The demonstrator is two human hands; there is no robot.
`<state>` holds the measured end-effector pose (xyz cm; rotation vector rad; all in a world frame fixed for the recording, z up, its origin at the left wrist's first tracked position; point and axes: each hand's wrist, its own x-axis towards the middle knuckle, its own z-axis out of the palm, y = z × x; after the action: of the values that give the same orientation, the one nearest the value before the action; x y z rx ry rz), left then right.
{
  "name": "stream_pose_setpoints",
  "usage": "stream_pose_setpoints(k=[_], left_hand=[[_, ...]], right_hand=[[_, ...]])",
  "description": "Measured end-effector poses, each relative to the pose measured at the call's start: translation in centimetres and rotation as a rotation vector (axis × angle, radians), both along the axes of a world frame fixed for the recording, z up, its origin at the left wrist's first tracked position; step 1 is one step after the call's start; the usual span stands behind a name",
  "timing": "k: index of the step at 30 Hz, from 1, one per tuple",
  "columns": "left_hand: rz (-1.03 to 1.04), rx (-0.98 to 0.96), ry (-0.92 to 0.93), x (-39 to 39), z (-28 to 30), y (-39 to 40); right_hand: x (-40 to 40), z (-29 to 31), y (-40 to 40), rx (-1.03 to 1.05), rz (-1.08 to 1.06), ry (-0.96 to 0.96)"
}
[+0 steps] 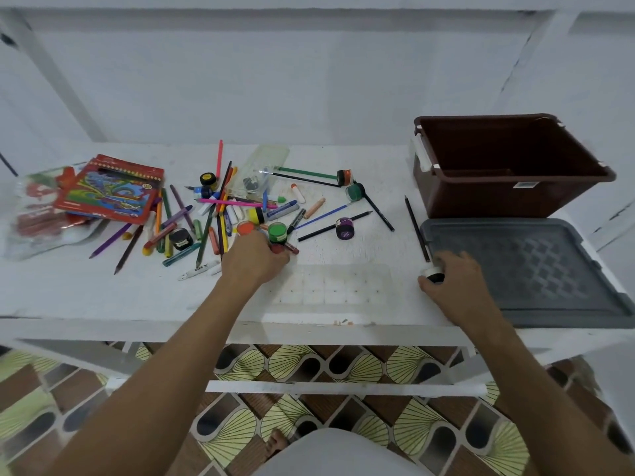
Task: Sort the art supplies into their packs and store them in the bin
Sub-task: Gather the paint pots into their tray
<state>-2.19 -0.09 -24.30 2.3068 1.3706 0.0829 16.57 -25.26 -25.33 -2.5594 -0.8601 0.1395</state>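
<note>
A: Art supplies, loose in a heap of coloured pencils, crayons, brushes and small paint pots, cover the left and middle of the white table. From the head view, hardly anything looks sorted yet.

B: And the bin?

A: The dark brown plastic bin stands at the far right of the table, open, and what I can see of its inside looks bare. Its grey ribbed lid lies flat just in front of it.

B: Any packs?

A: A red cardboard pencil pack with a colourful print lies at the far left on some clear plastic packaging, away from the heap. A clear compartment tray sits at the near edge between the two hands, its cells seemingly unfilled. A clear plastic box lies among the scattered things further back.

B: The hands?

A: The left hand has its fingers curled round a small red paint pot, just beside a green-lidded pot and an orange-lidded one. The right hand grips a white-and-black paint pot, close to the lid's near corner.

B: So, early on?

A: I'd judge so: the pots are just being gathered, while pencils, crayons and brushes all remain to be packed and stored.
</note>
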Motion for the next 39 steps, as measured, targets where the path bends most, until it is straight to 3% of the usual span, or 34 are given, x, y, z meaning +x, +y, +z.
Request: stream_pose_setpoints(k=[5, 10, 14, 18, 22, 31, 39], left_hand=[[0.018, 0.025, -0.112, -0.8, 0.7, 0.0], [0.092, -0.064, -0.343, -1.9, 1.8, 0.0], [-0.032, -0.137, -0.415, -2.9, 2.4, -0.5], [-0.109, -0.052, -0.418, -3.8, 2.3, -1.6], [-0.132, 0.017, -0.412, -4.9, 1.4, -2.8], [-0.416, 0.129, -0.287, -6.0, -0.7, -1.1], [-0.541, 0.227, -0.333, -6.2, -2.2, -0.2]], right_hand=[[-0.5, 2.3, 1.5, 0.163, 0.069, -0.041], [-3.1, 3.5, 5.1, 0.254, 0.260, 0.072], [-6.1, 3.1, 8.7, 0.246, 0.432, 0.150], [-9.0, 2.5, 11.3, 0.259, 0.590, 0.177], [-10.4, 1.9, 12.4, 0.258, 0.574, 0.296], [-11.9, -0.6, 13.1, 0.226, 0.516, 0.184], [-12.9, -1.2, 13.1, 0.322, 0.378, 0.128]])
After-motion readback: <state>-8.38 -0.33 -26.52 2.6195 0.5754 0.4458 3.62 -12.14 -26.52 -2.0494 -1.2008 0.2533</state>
